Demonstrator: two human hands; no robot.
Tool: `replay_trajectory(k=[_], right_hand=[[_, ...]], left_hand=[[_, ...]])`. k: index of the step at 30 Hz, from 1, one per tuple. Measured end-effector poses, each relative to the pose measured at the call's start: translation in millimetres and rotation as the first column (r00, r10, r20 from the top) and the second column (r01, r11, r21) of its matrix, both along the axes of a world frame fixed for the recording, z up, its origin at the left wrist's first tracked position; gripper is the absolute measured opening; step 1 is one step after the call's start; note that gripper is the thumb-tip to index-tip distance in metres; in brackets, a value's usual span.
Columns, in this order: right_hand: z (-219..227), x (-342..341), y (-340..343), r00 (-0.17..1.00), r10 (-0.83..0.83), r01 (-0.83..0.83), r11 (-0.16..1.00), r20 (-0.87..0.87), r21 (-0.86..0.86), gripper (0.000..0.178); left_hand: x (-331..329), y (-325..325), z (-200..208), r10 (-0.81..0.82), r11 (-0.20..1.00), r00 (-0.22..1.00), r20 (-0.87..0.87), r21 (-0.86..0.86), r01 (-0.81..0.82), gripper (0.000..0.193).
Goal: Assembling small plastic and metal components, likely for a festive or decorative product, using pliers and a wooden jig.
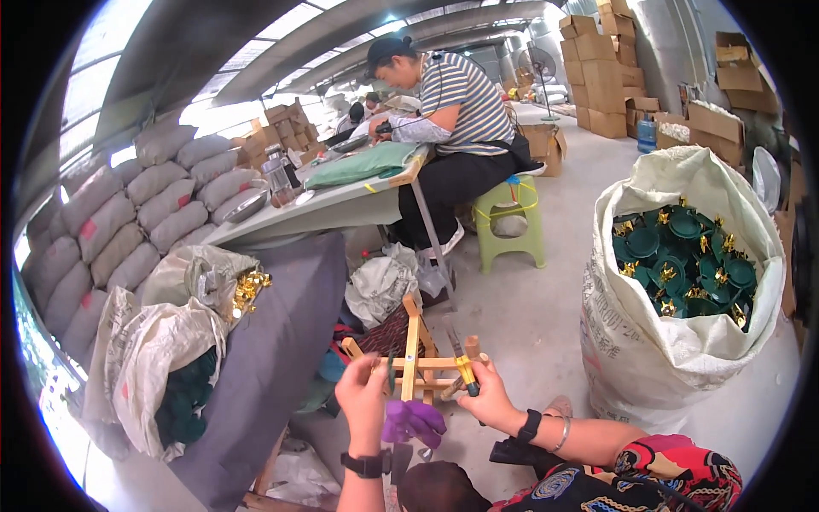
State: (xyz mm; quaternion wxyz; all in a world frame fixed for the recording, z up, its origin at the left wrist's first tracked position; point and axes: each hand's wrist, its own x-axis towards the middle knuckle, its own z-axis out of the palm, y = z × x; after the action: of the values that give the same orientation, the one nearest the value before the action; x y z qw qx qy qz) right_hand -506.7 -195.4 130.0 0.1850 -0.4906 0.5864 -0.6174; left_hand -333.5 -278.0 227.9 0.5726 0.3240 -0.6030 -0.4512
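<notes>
My left hand point(363, 394) pinches a thin dark green piece point(390, 372) against a small wooden frame point(413, 354) that stands on the floor in front of me. My right hand point(488, 395) grips a yellow-handled tool point(463, 365), its tip pointing up beside the frame. A purple cloth-like thing point(414, 420) lies just below my left hand, between my wrists. A black watch sits on my left wrist, and my right wrist carries a black band and a bangle.
A big white sack point(648, 358) of green and gold pieces stands at right. Left of me, open sacks hold gold bits point(249, 287) and dark green parts point(183, 401) beside a grey-covered table point(281, 333). Behind, a person in a striped shirt point(461, 98) sits on a green stool point(510, 224) at a table.
</notes>
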Motion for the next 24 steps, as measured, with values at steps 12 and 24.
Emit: replay_trajectory(k=[12, 24], right_hand=[[15.9, 18.0, -13.1, 0.823, 0.095, 0.051, 0.970, 0.560, -0.239, 0.048], [-3.4, -12.1, -3.7, 0.945, 0.313, -0.319, 0.946, 0.093, 0.061, 0.050]], left_hand=[[-228.2, 130.0, 156.5, -0.799, 0.516, 0.596, 0.078, -0.418, 0.747, 0.058], [141.8, 92.9, -87.4, 0.486, 0.860, 0.792, 0.370, -0.043, -0.508, 0.027]])
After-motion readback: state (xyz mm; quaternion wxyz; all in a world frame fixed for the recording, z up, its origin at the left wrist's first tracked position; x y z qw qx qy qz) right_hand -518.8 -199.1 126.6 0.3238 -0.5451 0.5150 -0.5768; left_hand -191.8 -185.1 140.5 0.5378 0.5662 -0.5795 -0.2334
